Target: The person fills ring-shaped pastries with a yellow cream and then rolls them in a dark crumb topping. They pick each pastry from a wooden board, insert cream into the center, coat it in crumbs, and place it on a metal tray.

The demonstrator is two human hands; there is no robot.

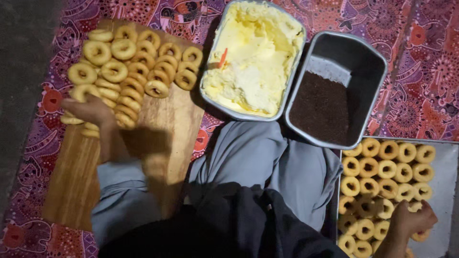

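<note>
Item: plain ring pastries, two lots.
Lot one: heap on the wooden board [158,138] at 10 o'clock. Your left hand [91,111] rests fingers-down on the heap's near edge, closed loosely over a ring pastry [71,119].
Lot two: rows in the metal tray [444,162] at 4 o'clock. Your right hand [413,220] is curled round one tray ring [420,235] at the near rows.
Also present: tin of yellow cream [253,57] at 12 o'clock; tin of dark sprinkles [322,107] at 1 o'clock.
Step, as judged: moving rings between board and tray. The next move calls for lifting gently without toppling the heap.
</note>
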